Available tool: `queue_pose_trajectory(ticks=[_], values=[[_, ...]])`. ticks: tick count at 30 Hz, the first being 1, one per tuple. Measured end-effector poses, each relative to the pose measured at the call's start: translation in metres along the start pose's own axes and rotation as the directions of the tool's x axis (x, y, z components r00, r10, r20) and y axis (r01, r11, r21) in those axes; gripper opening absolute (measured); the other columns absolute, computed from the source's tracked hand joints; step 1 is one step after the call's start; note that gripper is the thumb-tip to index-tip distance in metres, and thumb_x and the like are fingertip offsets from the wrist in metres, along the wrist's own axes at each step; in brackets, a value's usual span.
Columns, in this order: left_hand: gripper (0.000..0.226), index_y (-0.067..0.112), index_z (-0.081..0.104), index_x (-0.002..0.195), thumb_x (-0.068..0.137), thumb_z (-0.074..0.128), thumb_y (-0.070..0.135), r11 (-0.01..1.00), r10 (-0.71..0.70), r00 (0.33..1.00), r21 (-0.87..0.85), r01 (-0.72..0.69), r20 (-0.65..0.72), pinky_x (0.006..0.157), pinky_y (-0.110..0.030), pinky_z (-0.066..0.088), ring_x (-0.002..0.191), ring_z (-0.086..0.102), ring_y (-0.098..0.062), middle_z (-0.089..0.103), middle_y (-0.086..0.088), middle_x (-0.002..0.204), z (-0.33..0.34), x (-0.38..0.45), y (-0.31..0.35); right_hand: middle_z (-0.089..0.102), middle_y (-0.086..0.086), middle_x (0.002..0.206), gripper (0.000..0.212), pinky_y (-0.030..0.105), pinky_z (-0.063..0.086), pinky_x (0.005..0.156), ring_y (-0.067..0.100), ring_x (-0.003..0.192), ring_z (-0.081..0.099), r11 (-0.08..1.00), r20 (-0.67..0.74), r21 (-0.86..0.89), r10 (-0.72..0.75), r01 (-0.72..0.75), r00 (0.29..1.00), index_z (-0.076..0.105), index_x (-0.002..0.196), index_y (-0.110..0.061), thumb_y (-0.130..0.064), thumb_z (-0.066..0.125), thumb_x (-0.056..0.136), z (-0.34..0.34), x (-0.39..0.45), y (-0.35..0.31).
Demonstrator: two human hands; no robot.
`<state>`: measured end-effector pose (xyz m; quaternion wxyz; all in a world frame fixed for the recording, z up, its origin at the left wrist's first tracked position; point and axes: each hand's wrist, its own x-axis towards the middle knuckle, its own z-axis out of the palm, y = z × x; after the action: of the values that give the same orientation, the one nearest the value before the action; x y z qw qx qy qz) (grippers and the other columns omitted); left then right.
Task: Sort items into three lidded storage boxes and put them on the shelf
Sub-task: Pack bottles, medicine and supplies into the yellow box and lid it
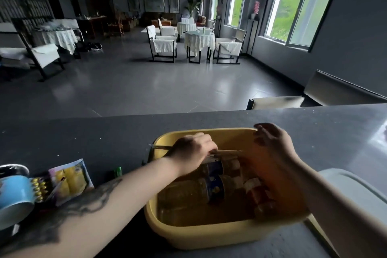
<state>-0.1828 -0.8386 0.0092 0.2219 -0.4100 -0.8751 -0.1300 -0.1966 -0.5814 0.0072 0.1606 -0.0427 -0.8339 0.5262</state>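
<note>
On the dark counter point(88, 132), nearest the camera at the left, a blue mug point(14, 192) lies on its side beside a gold blister pack point(38, 187) and a printed packet showing yellow bottles point(70, 180); a small green object point(119, 170) sits just behind the left forearm. At the right edge a pale grey lid point(356, 186) rests on the counter, partly hidden by the right forearm.

Between them stands the open yellow storage box point(188, 234) — inside, clear plastic bottles point(188, 192) with dark blue labels lie on their sides, and at least one red-labelled bottle point(256, 192) lies to their right.

The left hand point(193, 150) reaches into the box, its fingers curled down over the topmost bottle; whether they actually grip it cannot be told. The right hand point(270, 142) is at the box's far right corner, fingers loosely spread and holding nothing.

Beyond the counter — a grey-floored room with cloth-covered tables point(200, 41), white chairs point(162, 45) and tall windows point(297, 4).
</note>
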Motion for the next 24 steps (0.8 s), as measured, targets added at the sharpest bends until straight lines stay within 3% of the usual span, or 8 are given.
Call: queue_pose_trajectory(ticks=[2,6,13,15,17,19,21,24], values=[[0.031,0.009,0.065,0.114,0.088,0.055,-0.004,1.0,-0.02,0.995,-0.009,0.021,0.098,0.081,-0.035,0.052,0.099,0.06,-0.024,0.065,-0.007,0.107,0.019,0.007,-0.002,0.071,0.011,0.089,0.014,0.044,0.058,0.074,0.021,0.068,0.068,0.998,-0.097,0.058,-0.009,0.014,0.995,0.067,0.1,-0.019,-0.017,0.054,0.095,-0.001,-0.006,0.003],[0.023,0.015,0.062,0.113,0.091,0.057,0.01,0.968,-0.202,0.952,-0.103,0.23,0.231,0.085,-0.032,0.05,0.1,0.057,-0.02,0.061,-0.002,0.108,0.042,0.013,-0.013,0.071,0.003,0.088,0.016,0.036,0.056,0.066,0.015,0.062,0.066,0.996,-0.128,-0.064,-0.068,0.061,0.989,0.063,0.098,-0.032,-0.018,0.056,0.092,0.01,-0.015,0.005],[0.025,0.015,0.062,0.117,0.093,0.059,0.022,0.927,-0.334,0.874,-0.047,0.373,0.353,0.093,-0.036,0.046,0.109,0.057,-0.021,0.061,-0.004,0.117,0.041,0.013,-0.019,0.07,0.003,0.098,0.022,0.038,0.054,0.071,0.027,0.084,0.066,0.948,-0.035,-0.311,-0.086,0.071,0.996,0.057,0.112,-0.033,-0.024,0.053,0.093,0.008,-0.028,-0.005],[0.027,0.013,0.064,0.115,0.092,0.059,0.026,0.91,-0.356,0.9,-0.125,0.396,0.252,0.093,-0.032,0.044,0.109,0.057,-0.023,0.062,-0.006,0.117,0.021,0.016,-0.009,0.07,0.007,0.1,0.028,0.033,0.047,0.069,0.028,0.088,0.064,0.931,-0.004,-0.355,-0.086,0.079,0.996,0.057,0.116,-0.031,-0.021,0.057,0.09,0.002,-0.033,-0.01],[0.027,0.016,0.067,0.111,0.09,0.06,0.032,0.872,-0.454,0.891,-0.197,0.449,0.022,0.087,-0.03,0.046,0.103,0.06,-0.022,0.066,-0.003,0.112,-0.003,0.012,0.0,0.069,0.009,0.105,0.035,0.034,0.047,0.07,0.028,0.09,0.063,0.923,0.036,-0.373,-0.091,0.097,0.995,0.054,0.12,-0.032,-0.018,0.061,0.088,-0.002,-0.041,-0.021],[0.024,0.02,0.069,0.105,0.088,0.061,0.034,0.822,-0.567,0.787,-0.22,0.525,-0.242,0.082,-0.032,0.049,0.097,0.064,-0.02,0.069,0.001,0.105,-0.029,-0.005,0.003,0.068,0.006,0.11,0.038,0.04,0.052,0.075,0.028,0.095,0.063,0.931,0.023,-0.342,-0.128,0.128,0.992,0.052,0.122,-0.034,-0.017,0.062,0.089,0.007,-0.05,-0.042],[0.019,0.021,0.07,0.1,0.087,0.061,0.031,0.756,-0.646,0.629,-0.253,0.603,-0.433,0.078,-0.034,0.051,0.092,0.065,-0.02,0.071,0.002,0.098,-0.053,-0.041,0.0,0.068,0.0,0.108,0.035,0.036,0.051,0.076,0.021,0.095,0.064,0.951,0.012,-0.24,-0.199,0.196,0.98,0.054,0.12,-0.032,-0.017,0.061,0.09,0.037,-0.064,-0.072],[0.015,0.018,0.071,0.097,0.088,0.06,0.023,0.649,-0.725,0.44,-0.313,0.693,-0.529,0.08,-0.036,0.051,0.091,0.065,-0.019,0.071,0.002,0.094,-0.068,-0.109,-0.009,0.065,-0.012,0.102,0.033,0.021,0.046,0.07,0.0,0.087,0.061,0.962,0.117,0.01,-0.272,0.272,0.955,0.056,0.118,-0.029,-0.015,0.061,0.089,0.095,-0.101,-0.11]])
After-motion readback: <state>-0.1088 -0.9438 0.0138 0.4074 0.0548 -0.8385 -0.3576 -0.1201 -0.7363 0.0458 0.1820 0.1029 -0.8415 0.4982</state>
